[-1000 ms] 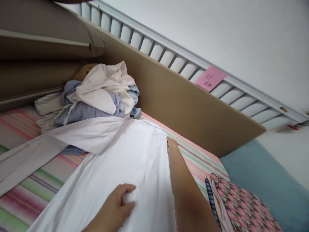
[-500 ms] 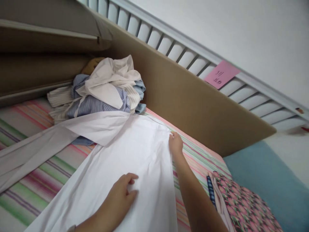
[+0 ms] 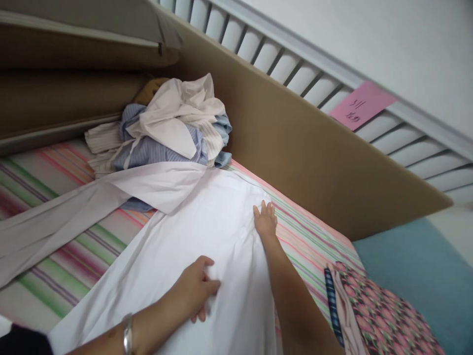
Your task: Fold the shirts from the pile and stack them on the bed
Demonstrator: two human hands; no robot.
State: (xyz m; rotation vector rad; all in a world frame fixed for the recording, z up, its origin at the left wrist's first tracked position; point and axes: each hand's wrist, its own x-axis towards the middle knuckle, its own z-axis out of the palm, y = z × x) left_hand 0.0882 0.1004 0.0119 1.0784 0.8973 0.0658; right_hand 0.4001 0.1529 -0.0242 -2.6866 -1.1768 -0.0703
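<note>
A long white garment [image 3: 192, 231] lies spread over a striped bedsheet [image 3: 59, 268], with a long strip of its cloth [image 3: 111, 197] stretching out to the left. My right hand [image 3: 265, 220] rests flat on the garment's upper right edge, fingers spread. Over the middle of the same cloth is my left hand [image 3: 201, 288], its thumb and fingers apart and nothing held. Whether the left hand touches the cloth I cannot tell. A silver bracelet [image 3: 127, 335] circles the left wrist.
Crumpled clothes [image 3: 173, 123] are heaped beyond the garment, against a tan board [image 3: 288, 143]. Folded flowered cloth [image 3: 380, 305] lies at the right beside a blue surface [image 3: 417, 276]. Behind the board runs a white railing [image 3: 284, 69] with a pink note [image 3: 362, 104].
My right hand has let go of the garment's edge and now lies flat on it with fingers spread. My left hand has shifted slightly, and the view has tilted a little.
</note>
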